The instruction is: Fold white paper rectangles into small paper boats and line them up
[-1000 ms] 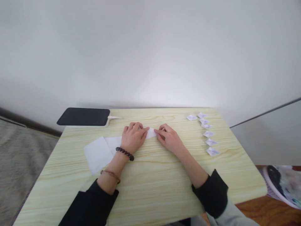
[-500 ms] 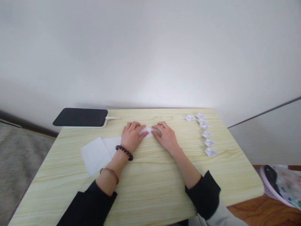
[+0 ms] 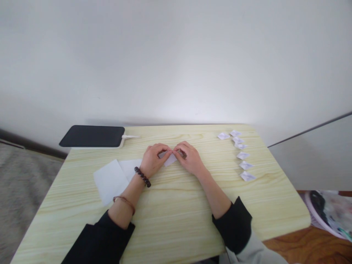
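A small folded white paper piece [image 3: 169, 160] is pinched at its top between my left hand [image 3: 154, 159] and my right hand [image 3: 188, 158], a little above the light wooden table [image 3: 178, 212]. Both hands have their fingers curled, fingertips meeting over the paper. My left wrist wears a dark bead bracelet and a thin brown band. Two flat white paper sheets [image 3: 110, 178] lie just left of my left hand.
Several small folded paper pieces [image 3: 243, 155] lie in a row at the table's right side. A black phone [image 3: 92, 136] with a white cable lies at the back left corner. A white wall rises behind; a patterned bag [image 3: 331, 214] lies on the floor at right.
My hands went from pressing the paper flat on the table to lifting its edge in a pinch, fingertips now drawn together. The view shifted slightly.
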`<state>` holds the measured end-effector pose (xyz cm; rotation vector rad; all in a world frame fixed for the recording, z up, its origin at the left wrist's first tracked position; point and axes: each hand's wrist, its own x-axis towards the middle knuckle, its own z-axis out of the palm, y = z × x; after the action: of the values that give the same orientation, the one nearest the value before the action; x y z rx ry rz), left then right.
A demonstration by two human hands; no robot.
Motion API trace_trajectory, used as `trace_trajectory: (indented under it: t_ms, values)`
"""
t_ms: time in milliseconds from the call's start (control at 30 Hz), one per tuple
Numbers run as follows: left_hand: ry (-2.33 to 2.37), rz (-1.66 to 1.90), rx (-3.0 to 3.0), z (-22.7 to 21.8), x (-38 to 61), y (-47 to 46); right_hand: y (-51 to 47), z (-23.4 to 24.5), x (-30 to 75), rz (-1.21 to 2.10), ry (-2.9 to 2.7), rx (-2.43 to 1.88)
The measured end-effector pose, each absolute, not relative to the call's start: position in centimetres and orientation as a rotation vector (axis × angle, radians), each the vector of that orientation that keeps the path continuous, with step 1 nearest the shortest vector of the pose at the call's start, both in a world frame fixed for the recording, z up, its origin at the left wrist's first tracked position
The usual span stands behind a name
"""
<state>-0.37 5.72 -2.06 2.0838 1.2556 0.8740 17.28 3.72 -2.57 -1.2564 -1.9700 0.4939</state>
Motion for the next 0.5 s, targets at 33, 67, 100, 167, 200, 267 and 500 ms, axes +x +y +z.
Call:
trace_trajectory:
  t_ms: [33, 67, 100, 167, 200, 267, 500]
  values:
    - [1.247, 0.881, 2.073, -2.06, -0.36, 5.7, 3.65, -2.57, 17.28, 0.498, -1.967, -1.231]
    - [1.246, 0.889, 2.065, -2.08, -0.34, 5.68, 3.59, -2.56, 17.26, 0.5, -1.962, -1.212]
    - [1.248, 0.897, 2.057, -2.09, -0.33, 5.68, 3.55, -2.54, 17.23, 0.502, -1.957, -1.2]
    - [1.246, 0.904, 2.047, -2.12, -0.3, 5.69, 3.52, -2.5, 17.14, 0.501, -1.95, -1.193]
    - [1.24, 0.902, 2.044, -2.11, -0.29, 5.7, 3.52, -2.48, 17.1, 0.5, -1.951, -1.194]
    - [1.23, 0.889, 2.036, -2.07, -0.3, 5.7, 3.53, -2.44, 17.07, 0.504, -1.961, -1.194]
    - [1.32, 0.886, 1.923, -1.78, -0.58, 5.49, 3.38, -2.04, 17.94, 0.556, -2.015, -1.231]
